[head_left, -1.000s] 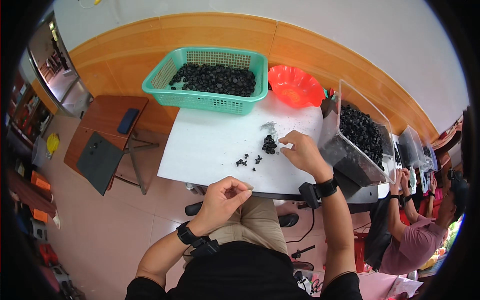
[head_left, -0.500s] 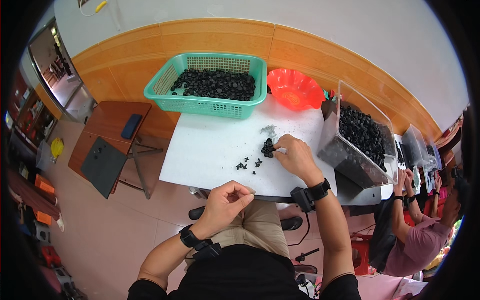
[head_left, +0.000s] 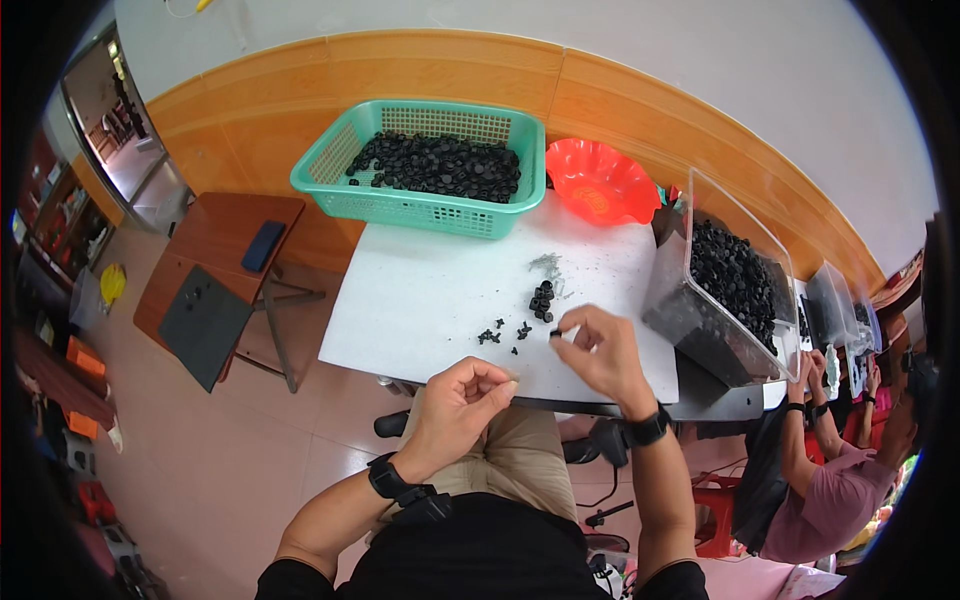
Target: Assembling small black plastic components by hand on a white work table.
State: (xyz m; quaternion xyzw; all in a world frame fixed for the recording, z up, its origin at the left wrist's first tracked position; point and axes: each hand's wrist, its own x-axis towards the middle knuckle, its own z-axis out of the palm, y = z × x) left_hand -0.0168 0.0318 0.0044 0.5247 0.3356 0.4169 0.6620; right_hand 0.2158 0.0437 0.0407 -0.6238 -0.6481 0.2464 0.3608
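My right hand (head_left: 606, 358) is raised over the near right of the white tabletop (head_left: 420, 300), thumb and forefinger pinching a small black round part (head_left: 556, 333). By the table's near edge, my left hand (head_left: 458, 408) has its thumb and fingertips pressed together; whatever lies between them is too small to make out. Just beyond my right fingertips sits a little heap of black round parts (head_left: 541, 300). Tiny black branched pieces (head_left: 490, 335) are scattered to its left. Behind the heap lie small clear pieces (head_left: 545, 265).
A green basket (head_left: 420, 215) of black parts stands at the back, beside a red scalloped bowl (head_left: 600, 185). On the right is a clear bin (head_left: 670, 300) filled with black parts. A brown folding table (head_left: 235, 225) stands left. Another person (head_left: 830, 480) works at the far right.
My right hand has lifted off the heap and come nearer to me, carrying one black round part. The left hand has shifted slightly right, still pinched.
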